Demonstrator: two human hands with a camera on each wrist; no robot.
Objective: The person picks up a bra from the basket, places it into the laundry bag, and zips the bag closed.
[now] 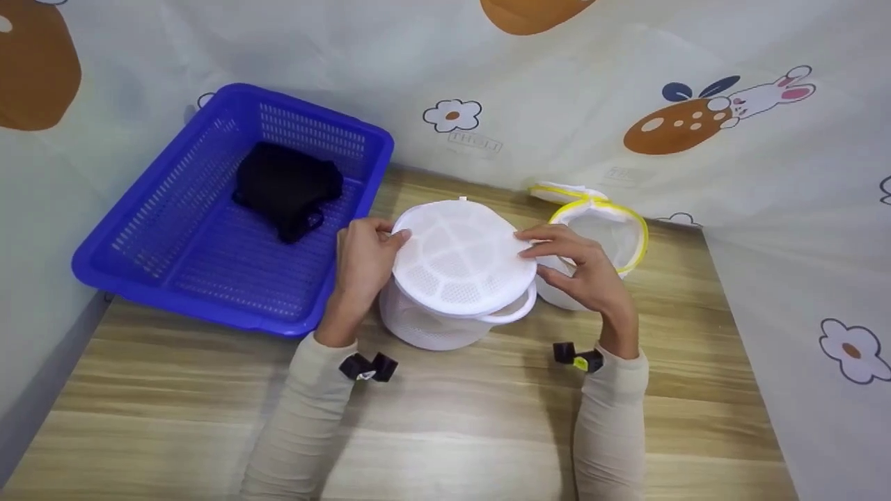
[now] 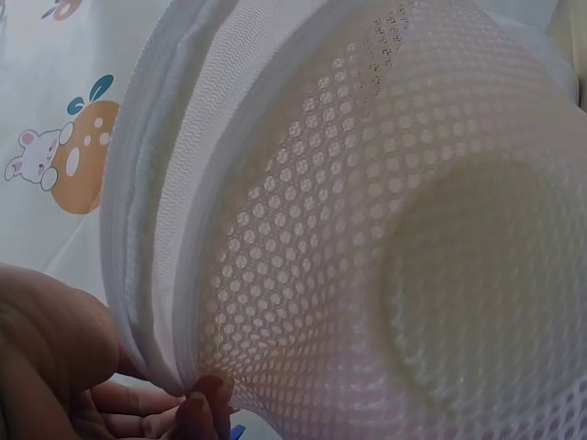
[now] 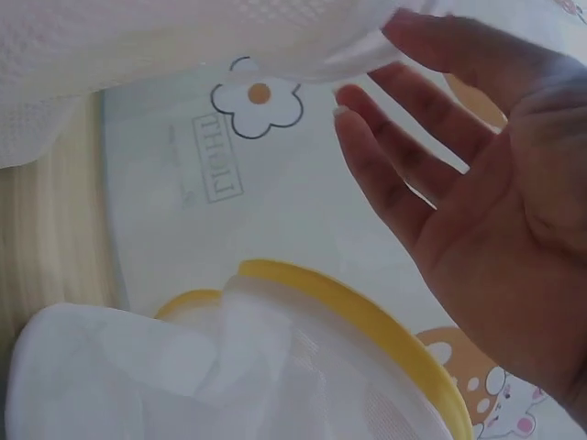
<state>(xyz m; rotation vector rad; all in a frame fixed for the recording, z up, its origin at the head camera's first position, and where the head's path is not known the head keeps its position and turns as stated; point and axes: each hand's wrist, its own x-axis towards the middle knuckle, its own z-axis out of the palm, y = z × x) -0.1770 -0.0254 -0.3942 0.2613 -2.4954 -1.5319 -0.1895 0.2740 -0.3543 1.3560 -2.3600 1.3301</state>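
A round white mesh laundry bag stands upright on the table in the head view, its lid lying over the top and a white handle loop at its right front. My left hand pinches the rim at the left. In the left wrist view, thumb and fingertips grip the mesh just below the white zip band. My right hand holds the right edge of the lid lightly between thumb and fingertips. In the right wrist view, its other fingers stand apart from the bag. The bag's inside is hidden.
A second white bag with a yellow-trimmed opening stands at the right rear, lid folded back. At the left, a blue slotted plastic basket contains a bunched black cloth item. A patterned sheet hangs behind the wooden table.
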